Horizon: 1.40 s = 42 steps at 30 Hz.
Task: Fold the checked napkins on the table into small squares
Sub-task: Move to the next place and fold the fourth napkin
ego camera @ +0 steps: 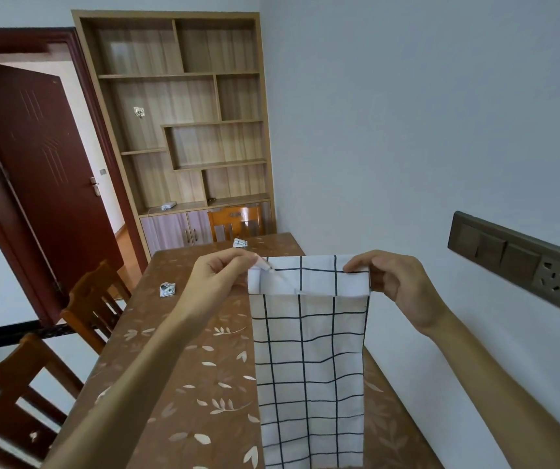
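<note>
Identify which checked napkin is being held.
The big hanging napkin, its top corners pinched by left hand and right hand; two small napkins lie on the table.

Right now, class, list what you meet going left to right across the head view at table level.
near wooden chair → small napkin bundle → left hand → held checked napkin → right hand → wall switch panel

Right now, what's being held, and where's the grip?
The white, black-checked cloth napkin. Left hand pinches its top left corner, right hand its top right corner, along the folded-over top edge; the rest hangs down.
</note>
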Each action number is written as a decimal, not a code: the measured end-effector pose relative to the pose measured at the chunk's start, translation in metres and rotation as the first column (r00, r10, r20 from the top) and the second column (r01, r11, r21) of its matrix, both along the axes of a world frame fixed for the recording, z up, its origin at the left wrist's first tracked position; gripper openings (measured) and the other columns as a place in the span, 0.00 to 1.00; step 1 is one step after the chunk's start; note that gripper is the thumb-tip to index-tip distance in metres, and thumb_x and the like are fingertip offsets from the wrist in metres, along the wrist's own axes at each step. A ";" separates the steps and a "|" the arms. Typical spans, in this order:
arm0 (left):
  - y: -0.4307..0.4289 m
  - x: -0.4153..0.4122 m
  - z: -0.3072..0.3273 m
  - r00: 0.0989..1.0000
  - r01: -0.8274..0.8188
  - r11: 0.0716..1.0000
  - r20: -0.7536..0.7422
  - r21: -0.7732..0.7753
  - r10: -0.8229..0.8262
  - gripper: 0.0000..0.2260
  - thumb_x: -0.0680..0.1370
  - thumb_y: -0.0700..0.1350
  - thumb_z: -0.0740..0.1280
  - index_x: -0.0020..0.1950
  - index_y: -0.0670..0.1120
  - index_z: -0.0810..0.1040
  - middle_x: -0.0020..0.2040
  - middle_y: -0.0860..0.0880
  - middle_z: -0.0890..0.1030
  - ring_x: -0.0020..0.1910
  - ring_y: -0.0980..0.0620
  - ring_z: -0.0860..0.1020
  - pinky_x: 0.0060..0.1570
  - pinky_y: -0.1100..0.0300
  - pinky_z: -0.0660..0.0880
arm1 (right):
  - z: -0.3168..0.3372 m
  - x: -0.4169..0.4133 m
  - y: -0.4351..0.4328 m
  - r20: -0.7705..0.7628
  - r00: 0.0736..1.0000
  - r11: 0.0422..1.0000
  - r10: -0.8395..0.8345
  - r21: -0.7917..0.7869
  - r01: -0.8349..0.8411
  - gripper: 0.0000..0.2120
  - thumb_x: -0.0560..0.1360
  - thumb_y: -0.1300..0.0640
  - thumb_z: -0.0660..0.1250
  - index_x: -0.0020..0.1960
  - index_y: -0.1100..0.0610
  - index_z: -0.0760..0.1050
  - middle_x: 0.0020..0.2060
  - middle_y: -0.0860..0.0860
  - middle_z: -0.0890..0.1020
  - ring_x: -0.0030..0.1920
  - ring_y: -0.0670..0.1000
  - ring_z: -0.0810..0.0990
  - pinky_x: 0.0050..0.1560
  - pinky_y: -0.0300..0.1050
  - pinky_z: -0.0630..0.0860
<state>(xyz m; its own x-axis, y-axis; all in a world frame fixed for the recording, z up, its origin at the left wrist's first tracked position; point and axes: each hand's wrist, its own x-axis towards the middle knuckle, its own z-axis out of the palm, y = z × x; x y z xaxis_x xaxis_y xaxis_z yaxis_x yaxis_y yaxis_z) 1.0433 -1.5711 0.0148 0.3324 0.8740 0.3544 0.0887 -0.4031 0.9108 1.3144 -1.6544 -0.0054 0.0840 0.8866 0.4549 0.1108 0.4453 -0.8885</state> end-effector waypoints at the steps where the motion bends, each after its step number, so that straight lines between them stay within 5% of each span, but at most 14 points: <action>1: -0.001 0.000 0.000 1.000 -0.003 1.000 -0.007 0.014 0.003 0.08 0.79 0.49 0.68 0.49 0.49 0.87 0.48 0.51 0.87 0.50 0.48 0.84 0.50 0.54 0.82 | 0.001 -0.001 -0.001 0.002 1.000 1.000 -0.004 -0.002 0.004 0.20 0.78 0.56 0.54 0.44 0.55 0.86 0.47 0.54 0.86 0.51 0.52 0.83 0.51 0.48 0.79; 5: -0.008 -0.003 0.001 0.999 0.038 0.996 -0.009 0.085 -0.037 0.11 0.71 0.51 0.73 0.50 0.48 0.86 0.44 0.52 0.87 0.45 0.51 0.85 0.46 0.57 0.82 | 0.005 -0.007 -0.006 0.067 0.997 0.999 -0.047 -0.023 0.048 0.05 0.76 0.57 0.69 0.50 0.55 0.82 0.45 0.48 0.86 0.43 0.46 0.82 0.46 0.37 0.78; 10: -0.007 -0.004 -0.001 0.994 0.069 0.998 0.080 -0.013 -0.068 0.18 0.78 0.57 0.63 0.52 0.46 0.86 0.50 0.47 0.87 0.51 0.46 0.85 0.51 0.52 0.82 | 0.006 -0.014 -0.005 0.097 0.991 0.995 -0.092 -0.037 0.096 0.14 0.72 0.66 0.75 0.55 0.54 0.80 0.45 0.50 0.87 0.44 0.48 0.86 0.46 0.37 0.80; 13: -0.010 -0.005 0.000 0.999 0.028 0.995 0.034 0.097 -0.031 0.12 0.75 0.50 0.70 0.57 0.48 0.84 0.49 0.49 0.87 0.49 0.48 0.85 0.50 0.55 0.82 | 0.007 -0.016 -0.006 0.077 0.993 0.995 -0.093 -0.028 0.095 0.14 0.73 0.66 0.74 0.56 0.54 0.80 0.46 0.51 0.88 0.46 0.50 0.87 0.47 0.39 0.81; 18: -0.009 -0.001 -0.002 0.995 0.074 0.997 0.061 0.025 -0.076 0.35 0.72 0.42 0.76 0.76 0.50 0.65 0.52 0.45 0.87 0.53 0.47 0.85 0.57 0.51 0.79 | 0.014 -0.021 -0.010 0.024 0.997 0.997 -0.079 0.018 0.078 0.19 0.73 0.67 0.72 0.62 0.54 0.78 0.46 0.51 0.88 0.47 0.49 0.86 0.47 0.38 0.81; 24: -0.015 0.006 -0.004 0.990 0.127 0.991 0.059 0.049 -0.130 0.12 0.73 0.36 0.74 0.56 0.40 0.83 0.50 0.45 0.87 0.51 0.45 0.86 0.52 0.52 0.83 | 0.020 -0.018 -0.014 -0.011 0.997 0.997 -0.076 -0.020 0.076 0.31 0.71 0.66 0.75 0.69 0.46 0.72 0.47 0.53 0.88 0.47 0.50 0.87 0.48 0.39 0.81; 31: -0.014 0.015 0.001 0.993 0.081 0.982 0.074 0.168 -0.094 0.09 0.73 0.35 0.74 0.52 0.41 0.85 0.49 0.47 0.88 0.49 0.50 0.86 0.49 0.60 0.82 | 0.012 -0.008 -0.015 0.108 0.992 0.993 -0.060 -0.098 0.070 0.11 0.74 0.64 0.73 0.55 0.56 0.83 0.48 0.50 0.88 0.51 0.50 0.86 0.53 0.40 0.82; 37: -0.012 0.018 0.001 0.995 0.091 0.984 0.028 0.154 -0.096 0.11 0.74 0.35 0.74 0.55 0.41 0.84 0.49 0.47 0.87 0.50 0.49 0.86 0.51 0.56 0.83 | 0.011 0.000 -0.017 0.094 0.988 0.990 -0.121 -0.056 0.127 0.10 0.75 0.66 0.72 0.50 0.53 0.85 0.45 0.46 0.88 0.47 0.43 0.85 0.47 0.33 0.78; 42: -0.011 0.021 -0.002 0.999 0.002 0.973 0.045 0.230 -0.013 0.10 0.72 0.36 0.75 0.52 0.45 0.86 0.47 0.50 0.88 0.48 0.51 0.85 0.54 0.56 0.82 | 0.008 0.003 -0.016 0.048 0.991 0.990 -0.123 -0.061 0.126 0.12 0.76 0.67 0.70 0.50 0.51 0.85 0.44 0.48 0.88 0.45 0.44 0.83 0.49 0.40 0.80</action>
<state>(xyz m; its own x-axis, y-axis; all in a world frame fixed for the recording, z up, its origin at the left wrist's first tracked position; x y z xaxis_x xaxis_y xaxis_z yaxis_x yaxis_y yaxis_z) 1.0646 -1.5826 0.0128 0.3176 0.7650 0.5603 0.0451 -0.6024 0.7969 1.3174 -1.6708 0.0025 0.1767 0.8978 0.4034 0.2015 0.3682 -0.9076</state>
